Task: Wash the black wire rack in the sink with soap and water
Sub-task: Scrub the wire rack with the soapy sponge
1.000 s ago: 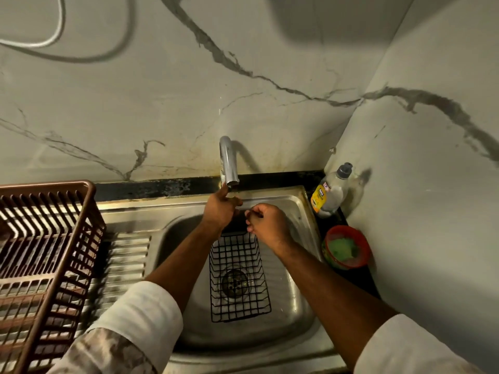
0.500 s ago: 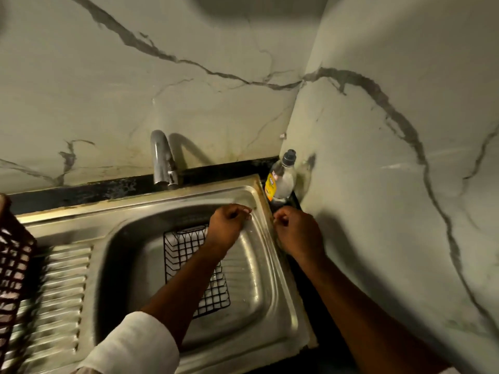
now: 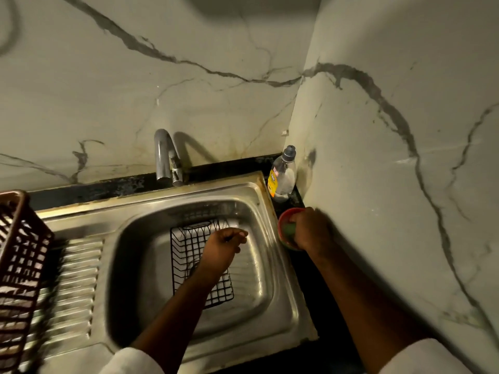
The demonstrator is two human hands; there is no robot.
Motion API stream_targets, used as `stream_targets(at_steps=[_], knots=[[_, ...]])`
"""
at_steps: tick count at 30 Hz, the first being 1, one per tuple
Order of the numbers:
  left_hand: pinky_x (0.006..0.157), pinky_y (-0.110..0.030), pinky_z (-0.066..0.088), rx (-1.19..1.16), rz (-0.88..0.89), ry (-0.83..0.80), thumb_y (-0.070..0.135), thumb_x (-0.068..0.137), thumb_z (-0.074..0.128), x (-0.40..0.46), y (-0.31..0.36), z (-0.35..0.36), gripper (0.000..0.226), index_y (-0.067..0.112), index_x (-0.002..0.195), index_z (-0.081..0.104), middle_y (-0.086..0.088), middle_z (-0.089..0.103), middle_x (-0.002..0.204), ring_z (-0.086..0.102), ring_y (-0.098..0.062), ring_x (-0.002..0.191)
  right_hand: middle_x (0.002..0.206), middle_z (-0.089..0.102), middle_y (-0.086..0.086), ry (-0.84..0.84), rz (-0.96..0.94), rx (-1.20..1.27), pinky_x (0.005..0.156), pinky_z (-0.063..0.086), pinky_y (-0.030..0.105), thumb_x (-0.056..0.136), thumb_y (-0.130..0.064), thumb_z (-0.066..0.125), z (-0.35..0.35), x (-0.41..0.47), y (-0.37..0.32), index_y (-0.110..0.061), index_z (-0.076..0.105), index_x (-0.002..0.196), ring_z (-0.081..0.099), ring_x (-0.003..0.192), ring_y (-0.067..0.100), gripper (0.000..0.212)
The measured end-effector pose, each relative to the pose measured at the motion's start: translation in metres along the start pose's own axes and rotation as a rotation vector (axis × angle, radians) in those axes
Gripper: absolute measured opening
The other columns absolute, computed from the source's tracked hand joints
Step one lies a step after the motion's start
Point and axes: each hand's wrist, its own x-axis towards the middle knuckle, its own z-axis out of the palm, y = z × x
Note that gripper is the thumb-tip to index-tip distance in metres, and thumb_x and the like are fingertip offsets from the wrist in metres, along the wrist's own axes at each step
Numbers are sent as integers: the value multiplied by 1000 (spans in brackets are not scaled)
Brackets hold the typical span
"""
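Observation:
The black wire rack [image 3: 189,247] lies flat on the bottom of the steel sink [image 3: 151,211]. My left hand [image 3: 222,245] hovers over the rack's right side with loosely curled fingers that hold nothing. To the right of the sink stands a small red bowl [image 3: 283,220] with a green scrub pad [image 3: 287,229] inside. My right hand [image 3: 312,229] reaches into that bowl and covers most of it, fingers curled at the green pad. Whether they grip the pad is blurred. No water runs from the chrome tap [image 3: 163,155].
A dish soap bottle [image 3: 282,176] with a yellow label stands in the corner behind the bowl. A brown plastic drying basket [image 3: 19,265] sits on the ribbed drainboard [image 3: 73,287] at the left. Marble walls close in at the back and right.
Both hands left the tap area. My right hand moved right, past the sink rim, into the red bowl. My left hand dropped over the rack. The camera swung right and back.

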Motion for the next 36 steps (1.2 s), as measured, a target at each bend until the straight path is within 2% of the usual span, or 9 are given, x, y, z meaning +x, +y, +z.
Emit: stream_targets(at_steps=[5,10,12,15,19,22,27,32,36], knots=[[67,-25,53,-39,-30,36,22,100,63,-19,-18,-39,15,21,100,78,0,78,97,70,-17,88,128,60,10,24,23,72,96,43,29,84,-49,74,-5,-4,-2,-21,70,125,55,117,27,50],[90,-50,60,-81,-109,-1,29,99,65,-29,-42,-74,18,32,91,81,-1,79,101,74,-31,100,124,69,7,71,74,69,94,48,30,90,-43,68,1,-10,-14,-22,71,124,62,114,26,40],[87,-43,60,-88,-88,-21,28,98,66,-34,-45,-84,18,31,90,82,-11,78,101,72,-37,102,124,69,6,61,88,75,95,47,30,89,-39,70,4,-13,-23,-21,71,123,62,116,26,39],[70,-28,58,-71,-77,-43,27,98,65,-38,-48,-96,19,27,88,81,-19,75,100,72,-27,89,125,68,10,41,141,134,97,45,30,89,-38,70,8,-12,-28,-12,69,124,61,117,28,43],[74,-29,59,-57,-84,-74,25,99,65,-38,-54,-111,19,27,91,82,-6,79,99,73,-27,98,117,71,13,48,191,168,90,52,34,84,-32,78,-5,-14,-31,-8,70,118,67,109,31,42],[70,-26,55,-2,-75,-90,28,99,64,-37,-52,-115,19,28,91,81,-6,78,94,68,-19,83,115,73,12,61,212,234,88,58,37,81,-32,80,-10,-12,-30,-11,73,116,70,103,30,41],[72,-27,52,35,-62,-165,33,100,63,-34,-28,-97,17,25,101,78,1,77,97,66,-13,82,130,66,10,-30,143,217,99,46,31,93,-43,65,0,-13,-28,-17,68,129,61,119,30,45],[74,-28,50,45,-26,-198,26,101,61,-23,-2,-62,17,20,106,76,1,76,101,66,-16,85,132,65,9,27,117,254,97,37,22,95,-29,66,6,-11,-25,-13,67,130,59,122,26,38],[74,-28,49,47,-16,-197,27,101,61,-16,11,-37,17,20,105,76,2,76,100,66,-14,83,125,66,15,88,170,261,97,47,33,88,-42,72,10,-7,-20,-11,66,128,63,115,32,51]])
